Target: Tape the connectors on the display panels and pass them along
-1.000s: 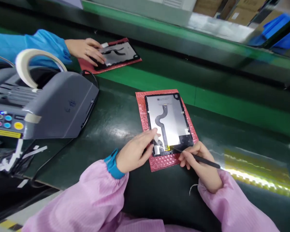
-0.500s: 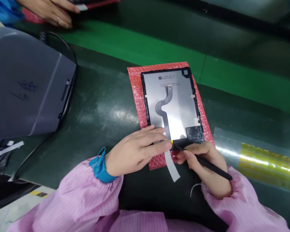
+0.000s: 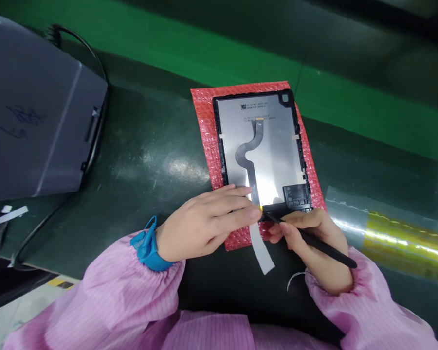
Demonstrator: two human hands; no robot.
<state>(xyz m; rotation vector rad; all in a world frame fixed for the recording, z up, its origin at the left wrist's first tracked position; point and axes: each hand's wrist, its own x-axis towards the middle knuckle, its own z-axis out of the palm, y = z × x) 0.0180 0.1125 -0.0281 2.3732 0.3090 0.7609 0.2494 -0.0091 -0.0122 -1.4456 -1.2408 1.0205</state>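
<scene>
The display panel [image 3: 277, 160] lies on a red bubble-wrap sheet [image 3: 206, 131] on the green table [image 3: 149, 160] — silvery back, black frame, a dark S-curved ribbon cable [image 3: 244, 154] running down it. The left hand [image 3: 204, 223], fingers extended together, covers its lower left part and hides the cable's end. The right hand [image 3: 314, 243] grips a black pointed tool [image 3: 324, 249], tip near a yellow bit [image 3: 262, 209]. A white strip [image 3: 262, 250] hangs off the near edge — yellow film [image 3: 405, 238] lies to the right.
</scene>
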